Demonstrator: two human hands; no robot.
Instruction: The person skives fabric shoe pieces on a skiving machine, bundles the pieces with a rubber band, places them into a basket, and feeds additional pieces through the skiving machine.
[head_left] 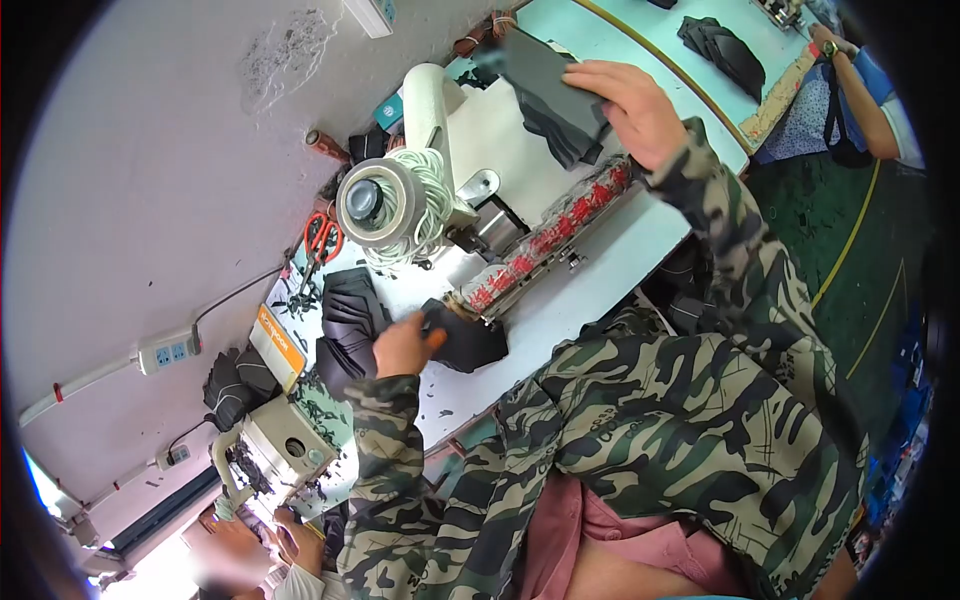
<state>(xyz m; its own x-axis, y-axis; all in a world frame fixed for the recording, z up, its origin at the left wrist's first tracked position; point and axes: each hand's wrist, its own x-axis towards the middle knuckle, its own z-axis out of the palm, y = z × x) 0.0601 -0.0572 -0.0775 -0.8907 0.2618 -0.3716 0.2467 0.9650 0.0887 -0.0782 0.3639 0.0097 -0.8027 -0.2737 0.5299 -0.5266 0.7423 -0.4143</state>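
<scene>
My left hand (402,346) is closed at the edge of a black sheet-like piece (470,342), its fingertips bent against it. That piece lies at the near end of the machine's long bar, which is speckled red and grey (545,240). Just beside the same hand is a fanned stack of dark pieces (350,315). My right hand (635,110) rests with fingers stretched out on a dark grey flat piece (550,80), on top of the machine's pale bed. More black pieces (570,145) hang below it.
The pale machine (425,105) carries a wheel wound with white cord (425,190). Red-handled scissors (322,238) and black scraps lie behind it. An orange-and-white box (280,345) stands left. Co-workers' hands show at lower left (300,540) and upper right (832,42).
</scene>
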